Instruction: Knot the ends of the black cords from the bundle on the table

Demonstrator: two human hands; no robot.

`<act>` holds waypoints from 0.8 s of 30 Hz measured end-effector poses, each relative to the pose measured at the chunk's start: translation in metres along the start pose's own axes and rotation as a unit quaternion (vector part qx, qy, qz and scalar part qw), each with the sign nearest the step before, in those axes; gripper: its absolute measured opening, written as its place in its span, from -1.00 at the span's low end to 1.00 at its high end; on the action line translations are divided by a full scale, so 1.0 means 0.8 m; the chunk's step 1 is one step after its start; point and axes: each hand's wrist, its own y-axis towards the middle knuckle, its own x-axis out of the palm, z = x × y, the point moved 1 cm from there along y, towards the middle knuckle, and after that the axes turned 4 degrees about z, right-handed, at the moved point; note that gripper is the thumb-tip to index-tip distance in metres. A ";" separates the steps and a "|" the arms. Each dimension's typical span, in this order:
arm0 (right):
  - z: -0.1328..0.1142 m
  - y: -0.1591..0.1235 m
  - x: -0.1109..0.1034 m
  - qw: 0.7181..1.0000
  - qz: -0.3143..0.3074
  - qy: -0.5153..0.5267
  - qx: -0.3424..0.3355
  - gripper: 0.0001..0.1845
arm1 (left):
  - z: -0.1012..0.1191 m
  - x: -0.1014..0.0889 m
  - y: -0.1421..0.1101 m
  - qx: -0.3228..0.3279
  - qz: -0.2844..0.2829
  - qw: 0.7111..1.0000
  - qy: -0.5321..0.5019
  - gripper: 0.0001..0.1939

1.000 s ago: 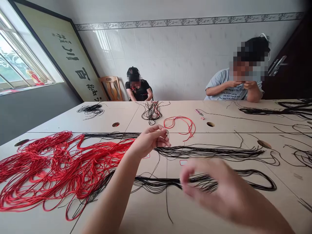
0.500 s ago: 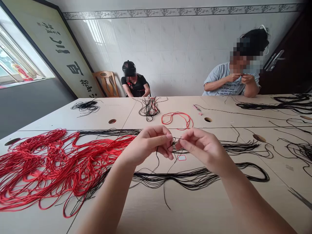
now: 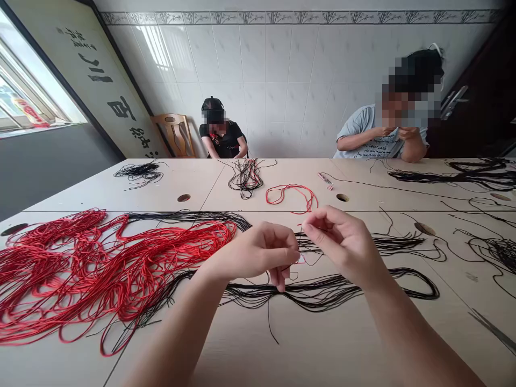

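Observation:
My left hand (image 3: 266, 252) is closed in a pinch on a thin black cord, held above the middle of the table. Up and to the right of it, my right hand (image 3: 341, 236) pinches the same cord near its fingertips; a short stretch runs between the two hands. Below them lies a long bundle of black cords (image 3: 318, 301), and another black bundle (image 3: 395, 243) passes behind my hands. A big tangle of red cord (image 3: 133, 269) spreads to the left of my left hand. Part of the held cord is hidden by my fingers.
Scissors (image 3: 494, 330) lie at the right edge of the table (image 3: 306, 355). Farther back are a red cord loop (image 3: 292, 198), a black and red bundle (image 3: 245, 180) and a round hole (image 3: 342, 198). Two people (image 3: 226, 137) sit across; one person (image 3: 368, 134) holds both hands raised.
My left hand has moved down and slightly right, its fingers turning downward. My right hand has risen a little, and the cord between them now stretches more upright.

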 end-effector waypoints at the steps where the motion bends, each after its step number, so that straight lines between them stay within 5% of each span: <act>1: 0.001 0.001 -0.002 1.000 0.012 -0.008 -0.007 -0.94 | 0.000 0.002 0.000 -0.008 -0.010 1.000 0.016 -0.86; 6: 0.010 0.008 -0.006 0.993 0.027 -0.093 -0.073 -0.94 | -0.001 0.007 0.005 -0.031 -0.040 0.998 0.044 -0.85; 11: 0.014 0.011 -0.006 0.937 0.192 -0.225 -0.186 -0.86 | -0.008 -0.003 0.019 0.060 0.124 0.990 -0.019 -0.85; 16: 0.013 0.000 0.015 0.967 0.043 -0.200 -0.149 -0.83 | -0.018 -0.011 0.030 0.108 0.257 0.958 -0.072 -0.85; 24: 0.025 -0.006 0.037 0.958 0.059 -0.227 -0.165 -0.89 | -0.018 -0.004 0.032 0.116 0.267 0.953 -0.079 -0.88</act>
